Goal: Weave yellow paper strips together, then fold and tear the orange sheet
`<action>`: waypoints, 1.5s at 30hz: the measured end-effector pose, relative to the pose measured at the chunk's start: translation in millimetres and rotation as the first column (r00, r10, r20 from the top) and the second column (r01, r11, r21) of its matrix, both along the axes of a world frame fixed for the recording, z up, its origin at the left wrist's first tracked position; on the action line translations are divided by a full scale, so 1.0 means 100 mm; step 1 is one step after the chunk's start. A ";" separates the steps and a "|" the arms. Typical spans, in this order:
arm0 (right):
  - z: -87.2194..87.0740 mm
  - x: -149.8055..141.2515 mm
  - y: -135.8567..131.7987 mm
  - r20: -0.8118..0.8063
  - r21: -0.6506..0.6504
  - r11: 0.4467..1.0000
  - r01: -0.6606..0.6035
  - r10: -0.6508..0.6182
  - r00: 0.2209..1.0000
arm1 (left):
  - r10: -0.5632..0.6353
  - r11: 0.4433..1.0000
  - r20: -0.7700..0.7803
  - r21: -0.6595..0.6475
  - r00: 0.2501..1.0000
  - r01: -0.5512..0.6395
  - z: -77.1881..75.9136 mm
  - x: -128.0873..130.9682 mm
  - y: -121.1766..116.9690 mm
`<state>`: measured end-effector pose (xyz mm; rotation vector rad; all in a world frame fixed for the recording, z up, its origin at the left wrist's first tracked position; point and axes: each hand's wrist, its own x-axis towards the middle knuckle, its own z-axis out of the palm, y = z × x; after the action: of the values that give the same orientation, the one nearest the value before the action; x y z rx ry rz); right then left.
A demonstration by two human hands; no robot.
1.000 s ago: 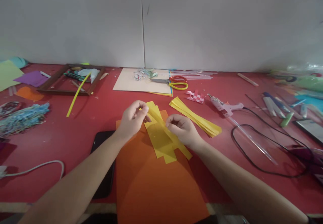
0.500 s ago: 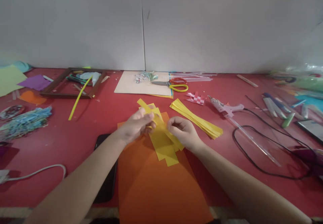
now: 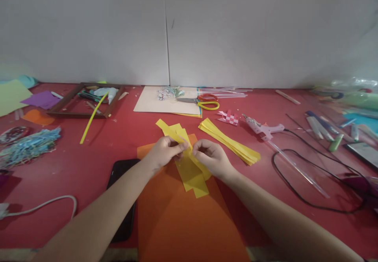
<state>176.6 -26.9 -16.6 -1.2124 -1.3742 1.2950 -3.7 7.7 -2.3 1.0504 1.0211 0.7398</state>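
Between thumb and fingers my left hand [image 3: 169,151] pinches a yellow paper strip [image 3: 167,129], whose far end sticks out past the knuckles. My right hand [image 3: 213,156] is closed in a pinch on the same strip, just to the right; its fingertips partly hide the paper. Beneath both hands lie several yellow paper pieces [image 3: 190,175], overlapping on an orange sheet [image 3: 189,222]. Right of my right hand a fanned bundle of yellow strips [image 3: 230,142] rests on the red table.
A black phone [image 3: 124,214] lies partly under my left forearm. Scissors [image 3: 206,101] rest on a cream sheet [image 3: 153,102] at the back. To the right are a pink woven paper piece [image 3: 228,118] and a glue gun [image 3: 262,128] with its cord. A brown frame [image 3: 79,114] holds small items.
My left hand has slid along the strip toward my right hand, and more of the strip's far end now sticks out. My right hand has stayed nearly in place.
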 end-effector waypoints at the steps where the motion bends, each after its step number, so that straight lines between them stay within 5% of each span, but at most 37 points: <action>1: -0.01 0.00 0.00 0.008 0.006 1.000 0.000 0.000 1.000 | 0.025 1.000 -0.002 -0.008 1.000 -0.025 0.00 0.00 0.01; 7: -0.07 0.04 0.01 -0.022 -0.042 0.999 -0.009 0.008 1.000 | 0.256 0.966 -0.030 -0.015 0.966 -0.256 -0.05 -0.07 0.09; 17: -0.07 0.08 0.03 -0.101 -0.052 0.998 0.043 -0.049 0.994 | 0.616 0.786 0.115 -0.023 0.780 -0.618 -0.03 -0.12 0.17; 20: -0.08 0.09 0.05 -0.193 -0.022 0.993 0.114 -0.116 0.974 | 0.494 0.869 0.127 -0.048 0.860 -0.492 0.01 -0.10 0.13; 24: -0.10 0.09 0.04 -0.278 -0.005 0.984 0.178 -0.172 0.945 | 0.042 0.985 0.044 0.166 0.998 -0.048 0.03 -0.05 -0.01; 27: -0.08 0.08 0.00 -0.267 0.019 0.995 0.102 -0.093 0.959 | -0.361 0.920 -0.084 0.132 0.929 0.369 0.03 -0.04 -0.10; 30: -0.04 0.05 -0.04 -0.204 0.018 1.000 -0.005 0.008 0.979 | -0.536 0.829 -0.182 0.073 0.825 0.554 0.01 -0.05 -0.14; 33: -0.03 0.02 -0.05 -0.064 0.049 0.998 0.038 -0.034 0.997 | -0.540 0.822 -0.218 0.070 0.813 0.565 -0.01 -0.05 -0.14; 37: -0.03 0.02 -0.05 0.074 0.060 0.988 0.144 -0.148 0.986 | -0.306 0.936 -0.270 0.092 0.913 0.340 -0.03 -0.05 -0.10; 41: -0.02 0.02 -0.08 0.138 0.027 0.999 -0.033 0.029 0.990 | -0.148 0.965 -0.150 0.196 0.977 0.176 -0.01 -0.06 -0.04; 45: -0.06 -0.02 -0.12 0.245 0.079 0.982 -0.169 0.145 0.959 | -0.196 0.950 -0.078 0.233 0.977 0.209 0.01 -0.06 -0.05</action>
<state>174.9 -39.0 -22.4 -1.2410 -1.7177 1.2010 -10.0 3.0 -1.8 1.3698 0.8668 0.6797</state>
